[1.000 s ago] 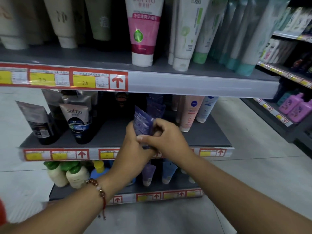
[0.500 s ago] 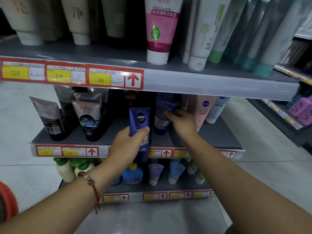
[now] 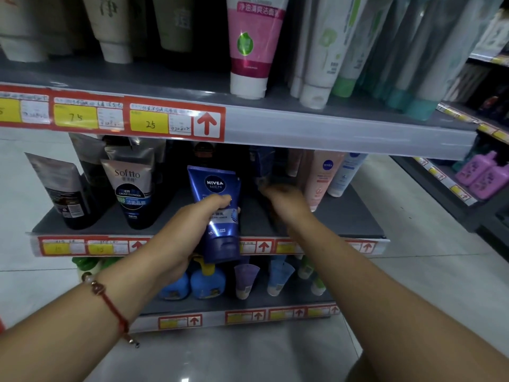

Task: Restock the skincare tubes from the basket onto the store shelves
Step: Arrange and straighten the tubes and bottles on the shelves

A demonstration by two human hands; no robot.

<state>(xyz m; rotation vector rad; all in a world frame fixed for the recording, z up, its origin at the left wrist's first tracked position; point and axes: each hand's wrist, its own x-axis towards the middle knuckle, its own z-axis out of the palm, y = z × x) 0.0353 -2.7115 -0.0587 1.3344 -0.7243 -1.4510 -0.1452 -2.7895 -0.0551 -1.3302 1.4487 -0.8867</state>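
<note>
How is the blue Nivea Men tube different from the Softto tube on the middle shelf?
The Nivea Men tube is bright blue all over; the Softto tube is beige above and dark below. The left hand grips the Nivea Men tube in front of the shelf edge, while the Softto tube stands untouched on the middle shelf. Both point cap down.

2 bare forearms enter from the bottom edge, with no sleeves in view. the left wrist wears a thin red cord bracelet (image 3: 111, 303) strung with 1 pale bead and a few brownish beads, its small knotted end dangling below. the right wrist is bare.
</note>
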